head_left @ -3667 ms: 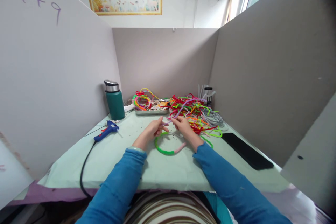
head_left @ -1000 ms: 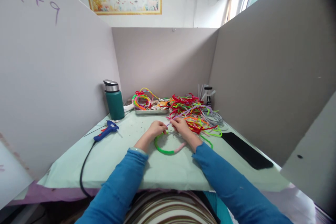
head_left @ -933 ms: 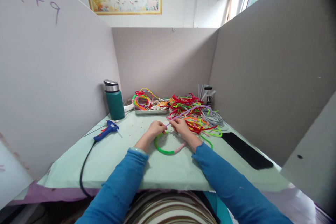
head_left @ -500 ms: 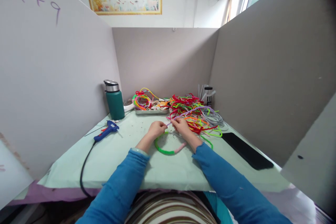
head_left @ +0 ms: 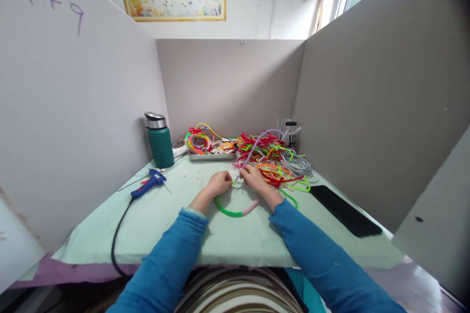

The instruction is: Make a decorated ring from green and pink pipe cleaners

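My left hand point(head_left: 219, 183) lay curled into a loose fist on the pale green table cover point(head_left: 165, 227), fingers drawn in tight at the upper left end of the green hoop point(head_left: 224, 211). It was too small to tell whether they pinched the hoop itself or only the stem's end. My right hand point(head_left: 254, 179) sat just beside it, the two nearly touching, its fingertips closed narrow on the lilac pipe cleaner point(head_left: 257, 143). That stem rose from the pinch, tilted to the right, and bent over in an arch above the pile of pipe cleaners point(head_left: 273, 160). The hoop lay flat on the cover between my wrists, open toward me, and its right end was wrapped in pink point(head_left: 252, 204) and lay against my right wrist. Beyond my hands stood a metal tray point(head_left: 212, 157) filled with coloured loops. A green flask point(head_left: 160, 143) stood upright to the left of the tray, and a blue glue gun point(head_left: 149, 183) lay near it with its black cord trailing off the table edge. A black phone point(head_left: 345, 210) lay flat well off to the right.
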The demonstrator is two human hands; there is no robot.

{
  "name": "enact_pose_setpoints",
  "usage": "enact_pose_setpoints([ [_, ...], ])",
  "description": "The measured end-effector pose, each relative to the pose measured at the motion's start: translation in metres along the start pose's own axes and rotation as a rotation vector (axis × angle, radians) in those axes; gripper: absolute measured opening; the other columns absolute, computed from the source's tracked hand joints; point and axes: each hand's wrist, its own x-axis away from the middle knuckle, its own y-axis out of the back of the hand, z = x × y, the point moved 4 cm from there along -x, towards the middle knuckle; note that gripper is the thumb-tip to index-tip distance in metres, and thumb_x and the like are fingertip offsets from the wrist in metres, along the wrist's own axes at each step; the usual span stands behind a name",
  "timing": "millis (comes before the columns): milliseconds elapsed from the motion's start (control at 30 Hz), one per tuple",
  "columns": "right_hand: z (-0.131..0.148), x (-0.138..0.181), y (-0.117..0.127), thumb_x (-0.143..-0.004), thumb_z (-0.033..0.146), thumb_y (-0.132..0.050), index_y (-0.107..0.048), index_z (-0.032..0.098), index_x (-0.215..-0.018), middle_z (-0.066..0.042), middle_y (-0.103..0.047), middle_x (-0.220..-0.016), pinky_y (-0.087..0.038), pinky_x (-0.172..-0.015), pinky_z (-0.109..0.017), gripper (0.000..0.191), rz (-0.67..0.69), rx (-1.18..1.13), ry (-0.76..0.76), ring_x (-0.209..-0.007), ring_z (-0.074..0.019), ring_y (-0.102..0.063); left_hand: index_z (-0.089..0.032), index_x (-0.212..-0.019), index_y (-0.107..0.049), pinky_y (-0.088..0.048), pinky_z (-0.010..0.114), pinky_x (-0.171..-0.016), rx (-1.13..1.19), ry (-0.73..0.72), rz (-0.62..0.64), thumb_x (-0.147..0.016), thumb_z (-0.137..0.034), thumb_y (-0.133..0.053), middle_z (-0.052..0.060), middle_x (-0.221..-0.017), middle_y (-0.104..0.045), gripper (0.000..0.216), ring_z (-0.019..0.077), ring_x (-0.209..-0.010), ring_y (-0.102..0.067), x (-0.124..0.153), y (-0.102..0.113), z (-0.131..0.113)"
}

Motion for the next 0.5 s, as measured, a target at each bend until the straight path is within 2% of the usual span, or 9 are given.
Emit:
enact_pose_setpoints([
  [167, 0.0, 0.0, 0.001, -0.081, 0.033, -0.047, -0.053, 0.017, -0.065, 0.002, -0.052, -0.054, -0.032, -0.05, -0.021, 0.023, 0.007, -0.037, 0.03, -0.051, -0.0111, -0.047, -0.011, -0.09, -0.068, -0.037, 0.021, -0.051, 0.186, 0.042, 0.098, -0.072, -0.014, -0.05, 0.002, -0.059, -0.06, 0.025, 0.0092, -0.048, -0.048, 0.001, -0.004, 0.0],
  [300, -0.001, -0.001, 0.001, -0.081, 0.032, -0.047, -0.053, 0.018, -0.065, 0.002, -0.053, -0.055, -0.031, -0.051, -0.021, 0.022, 0.001, -0.02, 0.07, -0.054, -0.0116, -0.047, -0.011, -0.081, -0.069, -0.035, 0.021, -0.054, 0.209, -0.007, 0.058, -0.069, -0.013, -0.052, 0.003, -0.066, -0.062, 0.02, 0.0097, -0.054, -0.047, 0.003, 0.001, -0.005],
  [400, 0.001, -0.001, 0.001, -0.081, 0.031, -0.046, -0.052, 0.018, -0.065, 0.002, -0.053, -0.056, -0.031, -0.052, -0.022, 0.022, 0.014, -0.006, 0.086, -0.054, -0.0117, -0.048, -0.01, -0.076, -0.068, -0.033, 0.022, -0.052, 0.254, -0.016, 0.07, -0.072, -0.018, -0.051, 0.002, -0.061, -0.058, 0.019, 0.0097, -0.053, -0.044, 0.004, 0.002, -0.008],
  [500, 0.003, 0.001, 0.002, -0.081, 0.03, -0.046, -0.051, 0.018, -0.064, 0.002, -0.052, -0.055, -0.031, -0.052, -0.022, 0.021, 0.023, 0.008, 0.094, -0.054, -0.0118, -0.047, -0.01, -0.07, -0.066, -0.03, 0.023, -0.049, 0.268, 0.024, 0.071, -0.078, -0.028, -0.046, -0.001, -0.051, -0.049, 0.028, 0.0093, -0.048, -0.039, 0.005, 0.002, -0.009],
])
